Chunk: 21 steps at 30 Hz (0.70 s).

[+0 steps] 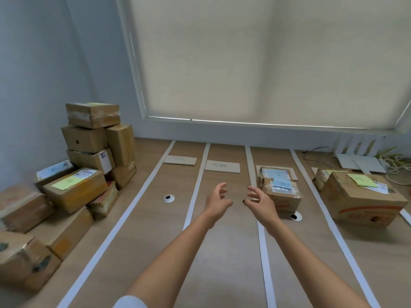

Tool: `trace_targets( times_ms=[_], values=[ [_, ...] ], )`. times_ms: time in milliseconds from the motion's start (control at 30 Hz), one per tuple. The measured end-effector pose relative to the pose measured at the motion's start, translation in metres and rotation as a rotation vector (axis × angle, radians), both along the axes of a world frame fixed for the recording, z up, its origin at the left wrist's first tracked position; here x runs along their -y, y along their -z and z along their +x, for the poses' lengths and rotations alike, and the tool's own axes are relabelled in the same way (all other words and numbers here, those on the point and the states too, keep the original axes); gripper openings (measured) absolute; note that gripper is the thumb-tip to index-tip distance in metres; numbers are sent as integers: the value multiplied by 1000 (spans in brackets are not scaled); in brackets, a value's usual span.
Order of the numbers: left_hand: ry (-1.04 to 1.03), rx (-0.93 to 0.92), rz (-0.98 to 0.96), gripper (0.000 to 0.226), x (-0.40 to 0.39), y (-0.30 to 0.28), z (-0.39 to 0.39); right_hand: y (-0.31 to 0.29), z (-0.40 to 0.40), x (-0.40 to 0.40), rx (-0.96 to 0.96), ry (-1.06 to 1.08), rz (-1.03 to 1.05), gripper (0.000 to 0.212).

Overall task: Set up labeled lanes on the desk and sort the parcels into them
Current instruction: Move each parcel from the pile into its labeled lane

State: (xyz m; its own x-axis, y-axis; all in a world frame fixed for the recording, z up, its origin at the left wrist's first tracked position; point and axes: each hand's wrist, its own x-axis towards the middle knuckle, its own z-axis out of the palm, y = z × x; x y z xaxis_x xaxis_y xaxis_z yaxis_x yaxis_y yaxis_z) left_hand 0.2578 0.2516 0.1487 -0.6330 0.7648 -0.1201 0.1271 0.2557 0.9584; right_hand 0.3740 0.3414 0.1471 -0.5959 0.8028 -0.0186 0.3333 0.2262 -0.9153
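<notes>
**Lanes laid, most parcels still waiting on the left**

The light wood-grain worktop (233,252) is divided by four long white tape strips (195,196) running away from the person, and most of the job sits at its left end: a big heap of brown cardboard parcels (75,187), stacked and leaning, several with pale yellow notes on top. At the far right, one large brown carton with a yellow-green note (364,201) already lies beyond the last strip, and a smaller brown box with blue-white labels (280,192) sits in the lane left of it. Flat beige cardboard label cards (222,166) lie at the far ends of the two emptier lanes.

The left hand (216,202) and right hand (259,202) hang over the second lane, apart, fingers spread and loosely curled, holding nothing.

The next sensible move is probably a reach to the heap. Take from the top of the stack, not the leaning lower boxes, so nothing slides. Read each note first, then set the parcel squarely between two strips, short of the label card, so its writing stays legible.
</notes>
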Motion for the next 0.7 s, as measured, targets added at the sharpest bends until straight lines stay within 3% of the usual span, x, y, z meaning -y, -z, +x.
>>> trace_targets(
  times_ms=[333, 700],
  values=[
    [-23, 43, 14, 60, 75, 20, -110, 16, -102, 71, 10, 4, 39, 46],
    [61, -156, -1, 58, 191, -38, -326, -34, -306, 200, -62, 4, 31, 45]
  ],
)
